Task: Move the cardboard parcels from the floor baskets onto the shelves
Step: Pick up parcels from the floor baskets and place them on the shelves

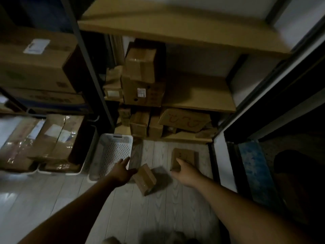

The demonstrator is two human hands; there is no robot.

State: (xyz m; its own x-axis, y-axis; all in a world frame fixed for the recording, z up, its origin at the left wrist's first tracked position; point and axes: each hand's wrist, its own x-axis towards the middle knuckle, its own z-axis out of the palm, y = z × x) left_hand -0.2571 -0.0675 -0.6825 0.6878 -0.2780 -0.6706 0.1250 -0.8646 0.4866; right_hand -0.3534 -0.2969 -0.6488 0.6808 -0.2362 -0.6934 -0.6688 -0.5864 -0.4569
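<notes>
Dim room, blurry shot. Both arms reach down to the floor in front of the shelves (pixel 198 101).

Left hand (pixel 121 171): fingers spread, tips at the basket (pixel 114 150) rim. Thumb side is touching or just beside a small parcel (pixel 145 179) lying tilted on the floor, just right of the fingers. No closed grip that I can see; whether it actually has hold of the parcel, can't tell.

Right hand (pixel 184 173): fingers extended, tips on the near edge of a flat parcel (pixel 184 158) lying on the floor just beyond them. Looks like contact, not a wrapped grip. Can't tell if thumb is under it.

Basket just beyond the left fingers looks empty, as far as the dark lets me judge.

Progress, my read:
- Done: lower and middle shelves, well beyond both hands, already carry a stack of boxes (pixel 142 81), mostly on the left half.
- Left: the two parcels at the fingertips are on the floor, not shelved.
- The bins (pixel 52 166) far left of the left hand hold big boxes; whether those count, can't tell.
- Free space shows on the middle shelf's right half.

Call it well along, not finished.
</notes>
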